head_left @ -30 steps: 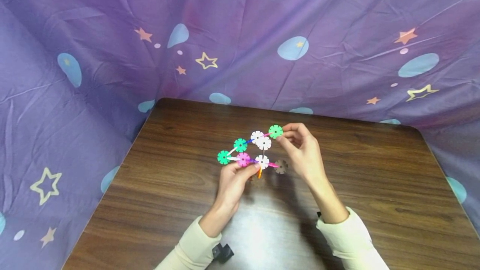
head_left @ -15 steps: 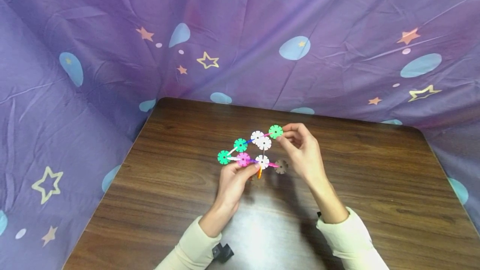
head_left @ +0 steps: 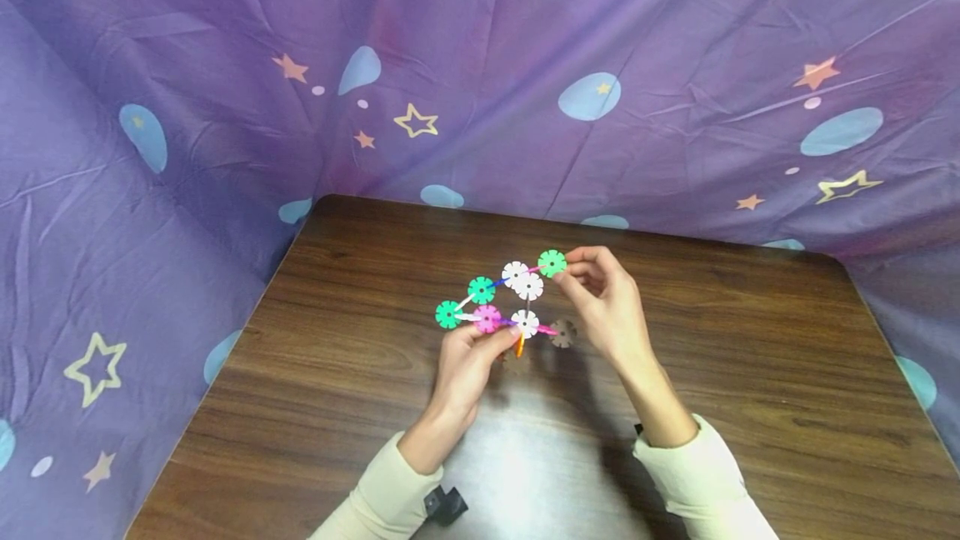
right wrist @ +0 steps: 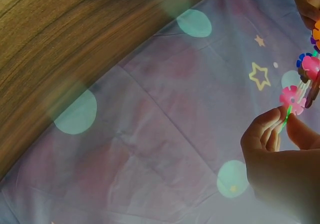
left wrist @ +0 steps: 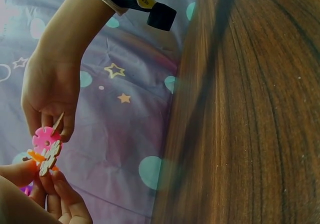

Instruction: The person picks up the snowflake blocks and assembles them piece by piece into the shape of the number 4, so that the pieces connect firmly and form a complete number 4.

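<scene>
A linked structure of notched plastic discs (head_left: pixel 487 319), some face-on and some edge-on, hangs above the table between both hands. Its discs are white, teal green, pink, brown and orange. At its lower side my left hand (head_left: pixel 459 373) pinches it near a white disc (head_left: pixel 525 324), with the thumb in front. My right hand (head_left: pixel 615 311) pinches a light green disc (head_left: pixel 552 263) at the upper right end; in the right wrist view that disc shows edge-on between thumb and fingers. A brown disc (head_left: pixel 562 333) sticks out at the lower right. Parts behind the left fingers are hidden.
Below the hands lies a dark wooden table (head_left: pixel 337 340), with a bright glare spot near its front. A purple curtain (head_left: pixel 480 65) with stars and blue shapes encloses the back and sides. A black wrist camera (head_left: pixel 446 507) sits at the left sleeve.
</scene>
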`<action>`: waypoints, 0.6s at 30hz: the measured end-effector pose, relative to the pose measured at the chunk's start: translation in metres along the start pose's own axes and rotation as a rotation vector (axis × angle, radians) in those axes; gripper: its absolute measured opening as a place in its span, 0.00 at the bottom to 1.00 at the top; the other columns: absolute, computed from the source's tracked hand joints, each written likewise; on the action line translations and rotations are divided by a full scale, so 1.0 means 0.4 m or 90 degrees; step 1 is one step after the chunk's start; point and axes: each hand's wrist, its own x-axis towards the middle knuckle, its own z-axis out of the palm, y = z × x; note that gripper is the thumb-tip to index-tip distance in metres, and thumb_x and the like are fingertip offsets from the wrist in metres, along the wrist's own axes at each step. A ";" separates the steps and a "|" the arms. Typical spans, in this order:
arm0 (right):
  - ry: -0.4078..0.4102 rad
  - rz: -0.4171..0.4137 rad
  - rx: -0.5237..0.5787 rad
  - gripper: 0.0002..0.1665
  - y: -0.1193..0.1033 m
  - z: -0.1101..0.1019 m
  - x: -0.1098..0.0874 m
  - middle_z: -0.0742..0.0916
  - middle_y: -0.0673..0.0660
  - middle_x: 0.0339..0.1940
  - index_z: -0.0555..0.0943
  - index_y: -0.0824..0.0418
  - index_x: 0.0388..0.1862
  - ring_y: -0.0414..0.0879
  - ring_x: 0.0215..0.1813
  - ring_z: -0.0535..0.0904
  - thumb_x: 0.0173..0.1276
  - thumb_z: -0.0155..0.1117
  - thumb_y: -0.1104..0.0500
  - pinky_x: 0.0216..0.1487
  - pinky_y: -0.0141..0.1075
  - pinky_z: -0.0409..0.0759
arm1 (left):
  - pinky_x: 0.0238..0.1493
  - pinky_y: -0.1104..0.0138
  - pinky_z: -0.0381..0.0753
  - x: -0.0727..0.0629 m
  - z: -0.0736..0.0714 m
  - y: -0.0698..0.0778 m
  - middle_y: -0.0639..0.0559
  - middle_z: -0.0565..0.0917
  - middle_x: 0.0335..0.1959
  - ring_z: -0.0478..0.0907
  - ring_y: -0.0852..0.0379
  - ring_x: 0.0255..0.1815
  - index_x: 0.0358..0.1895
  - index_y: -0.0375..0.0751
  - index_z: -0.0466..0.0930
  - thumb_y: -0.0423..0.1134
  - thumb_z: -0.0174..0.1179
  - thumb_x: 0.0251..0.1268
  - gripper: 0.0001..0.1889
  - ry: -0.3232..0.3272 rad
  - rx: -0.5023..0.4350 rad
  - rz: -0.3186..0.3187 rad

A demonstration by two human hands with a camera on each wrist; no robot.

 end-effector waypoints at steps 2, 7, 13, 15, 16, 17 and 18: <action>-0.001 0.000 0.001 0.16 0.000 0.000 -0.001 0.90 0.70 0.45 0.78 0.68 0.55 0.31 0.40 0.83 0.70 0.68 0.65 0.50 0.19 0.80 | 0.44 0.61 0.78 0.000 0.000 0.000 0.61 0.85 0.25 0.76 0.61 0.32 0.39 0.28 0.89 0.36 0.74 0.56 0.13 0.000 -0.002 -0.001; -0.002 0.000 0.008 0.16 0.001 0.001 -0.001 0.89 0.70 0.45 0.78 0.68 0.54 0.33 0.40 0.83 0.70 0.68 0.65 0.50 0.19 0.81 | 0.44 0.61 0.78 0.001 0.000 -0.001 0.61 0.85 0.26 0.76 0.61 0.32 0.39 0.28 0.89 0.35 0.74 0.56 0.13 0.001 -0.006 0.000; -0.003 -0.001 0.010 0.16 0.002 0.002 0.000 0.90 0.70 0.45 0.78 0.68 0.55 0.34 0.41 0.84 0.70 0.68 0.64 0.50 0.19 0.81 | 0.44 0.62 0.78 0.002 -0.001 -0.003 0.61 0.85 0.26 0.77 0.61 0.33 0.40 0.29 0.89 0.36 0.74 0.56 0.13 -0.002 -0.007 0.000; -0.004 0.000 0.010 0.17 0.003 0.001 0.000 0.90 0.69 0.45 0.78 0.68 0.55 0.35 0.41 0.84 0.70 0.68 0.64 0.51 0.19 0.81 | 0.44 0.62 0.78 0.003 -0.001 -0.004 0.60 0.85 0.26 0.77 0.61 0.33 0.40 0.29 0.89 0.36 0.74 0.56 0.13 -0.003 -0.008 0.000; -0.005 0.001 0.008 0.17 0.003 0.002 0.000 0.90 0.69 0.45 0.78 0.68 0.55 0.36 0.41 0.85 0.71 0.68 0.64 0.51 0.19 0.81 | 0.44 0.62 0.78 0.003 -0.001 -0.004 0.60 0.85 0.26 0.76 0.61 0.33 0.40 0.29 0.89 0.36 0.74 0.56 0.13 -0.004 -0.008 -0.001; -0.006 0.001 0.008 0.17 0.004 0.002 0.000 0.90 0.69 0.45 0.78 0.68 0.55 0.37 0.42 0.85 0.71 0.68 0.64 0.51 0.19 0.81 | 0.44 0.62 0.78 0.004 -0.002 -0.005 0.60 0.85 0.26 0.77 0.61 0.33 0.40 0.29 0.89 0.36 0.74 0.56 0.13 -0.005 -0.008 -0.001; -0.006 0.002 0.007 0.17 0.004 0.002 0.000 0.90 0.68 0.44 0.78 0.68 0.55 0.37 0.42 0.85 0.71 0.68 0.64 0.51 0.19 0.81 | 0.44 0.62 0.78 0.004 -0.002 -0.005 0.60 0.85 0.27 0.76 0.60 0.33 0.40 0.29 0.89 0.36 0.74 0.56 0.13 -0.006 -0.007 -0.001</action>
